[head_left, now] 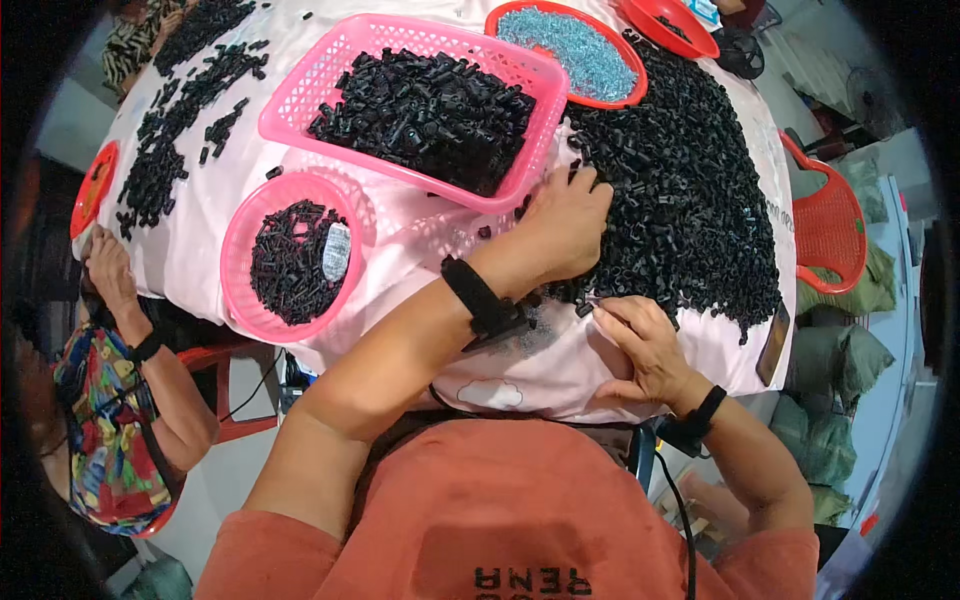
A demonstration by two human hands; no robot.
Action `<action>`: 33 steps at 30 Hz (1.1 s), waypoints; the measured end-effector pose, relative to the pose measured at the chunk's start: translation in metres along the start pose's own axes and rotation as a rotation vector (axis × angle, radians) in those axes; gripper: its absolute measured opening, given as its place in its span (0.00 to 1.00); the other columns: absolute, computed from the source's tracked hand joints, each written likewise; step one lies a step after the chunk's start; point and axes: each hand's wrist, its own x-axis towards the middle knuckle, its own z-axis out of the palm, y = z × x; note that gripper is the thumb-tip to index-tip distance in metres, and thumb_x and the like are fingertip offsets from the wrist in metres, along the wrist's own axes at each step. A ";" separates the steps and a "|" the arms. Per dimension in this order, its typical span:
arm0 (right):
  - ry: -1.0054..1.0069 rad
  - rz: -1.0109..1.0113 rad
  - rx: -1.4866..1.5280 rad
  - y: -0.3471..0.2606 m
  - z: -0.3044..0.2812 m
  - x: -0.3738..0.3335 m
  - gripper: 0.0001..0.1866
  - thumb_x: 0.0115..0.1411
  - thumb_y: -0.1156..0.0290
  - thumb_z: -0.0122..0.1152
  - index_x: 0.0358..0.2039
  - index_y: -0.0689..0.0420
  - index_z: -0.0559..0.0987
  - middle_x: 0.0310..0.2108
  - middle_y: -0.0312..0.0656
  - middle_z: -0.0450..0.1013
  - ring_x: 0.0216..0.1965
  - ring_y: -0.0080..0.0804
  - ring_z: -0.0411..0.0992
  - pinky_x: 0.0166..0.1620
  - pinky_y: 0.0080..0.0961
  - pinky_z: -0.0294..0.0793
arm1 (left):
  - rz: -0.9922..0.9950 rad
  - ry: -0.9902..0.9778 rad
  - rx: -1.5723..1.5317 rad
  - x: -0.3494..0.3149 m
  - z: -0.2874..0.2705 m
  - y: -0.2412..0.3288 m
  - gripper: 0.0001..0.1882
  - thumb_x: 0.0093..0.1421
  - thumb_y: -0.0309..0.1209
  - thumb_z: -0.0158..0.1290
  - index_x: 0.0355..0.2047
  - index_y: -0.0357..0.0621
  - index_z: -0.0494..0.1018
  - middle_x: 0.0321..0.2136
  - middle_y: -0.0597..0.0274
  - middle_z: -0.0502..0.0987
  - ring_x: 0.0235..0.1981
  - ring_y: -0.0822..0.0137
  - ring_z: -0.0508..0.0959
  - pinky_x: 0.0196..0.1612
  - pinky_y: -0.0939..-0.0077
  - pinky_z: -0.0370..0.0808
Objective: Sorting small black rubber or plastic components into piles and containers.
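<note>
Black plastic pieces, small, knobbly, heaped; left fingers curled, cannot tell grip; right fingers spread wide

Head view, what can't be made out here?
Head view:
Underside of left hand: hidden by its own back.
Black piece at right hand: too small for exact shape.
Floor of rectangular pink basket: buried under black pieces.
Upper-right red tray: cut by the top edge.
</note>
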 end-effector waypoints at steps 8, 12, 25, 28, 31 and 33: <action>0.087 -0.003 -0.080 -0.005 0.008 -0.007 0.45 0.50 0.37 0.61 0.57 0.62 0.71 0.52 0.52 0.68 0.53 0.53 0.66 0.56 0.45 0.66 | 0.161 -0.044 -0.144 -0.028 0.011 0.042 0.22 0.53 0.23 0.53 0.50 0.32 0.69 0.51 0.39 0.67 0.54 0.42 0.68 0.57 0.56 0.67; 0.085 0.001 -0.122 -0.004 0.009 -0.011 0.42 0.51 0.39 0.62 0.55 0.61 0.72 0.52 0.53 0.68 0.53 0.54 0.66 0.57 0.45 0.65 | 0.250 0.016 -0.091 -0.041 0.016 0.057 0.21 0.51 0.25 0.54 0.47 0.33 0.70 0.50 0.41 0.69 0.52 0.43 0.69 0.54 0.55 0.69; 0.185 -0.073 0.010 -0.010 0.001 -0.008 0.38 0.49 0.48 0.67 0.55 0.60 0.72 0.51 0.51 0.69 0.49 0.51 0.69 0.54 0.41 0.70 | -0.231 0.041 0.152 -0.042 -0.018 0.020 0.19 0.58 0.25 0.49 0.52 0.36 0.68 0.49 0.41 0.69 0.48 0.40 0.70 0.51 0.52 0.69; 0.201 -0.071 -0.009 -0.011 0.000 -0.007 0.37 0.49 0.48 0.67 0.54 0.60 0.74 0.50 0.50 0.70 0.48 0.51 0.70 0.54 0.41 0.70 | -0.069 -0.021 0.037 -0.041 -0.005 0.024 0.19 0.59 0.22 0.48 0.52 0.35 0.68 0.49 0.41 0.69 0.50 0.41 0.70 0.54 0.56 0.69; 0.216 -0.080 -0.011 -0.011 0.000 -0.007 0.34 0.50 0.48 0.66 0.49 0.61 0.75 0.49 0.50 0.70 0.47 0.50 0.70 0.53 0.39 0.71 | 0.025 -0.036 -0.179 -0.040 0.001 0.035 0.19 0.60 0.20 0.46 0.53 0.35 0.68 0.50 0.43 0.69 0.53 0.44 0.70 0.56 0.58 0.68; 0.220 -0.092 -0.041 -0.009 0.002 -0.008 0.35 0.47 0.47 0.68 0.47 0.63 0.77 0.47 0.51 0.71 0.44 0.51 0.70 0.50 0.41 0.71 | 0.089 0.037 -0.170 -0.039 0.010 0.036 0.18 0.61 0.19 0.45 0.53 0.36 0.69 0.51 0.43 0.70 0.53 0.44 0.71 0.56 0.60 0.69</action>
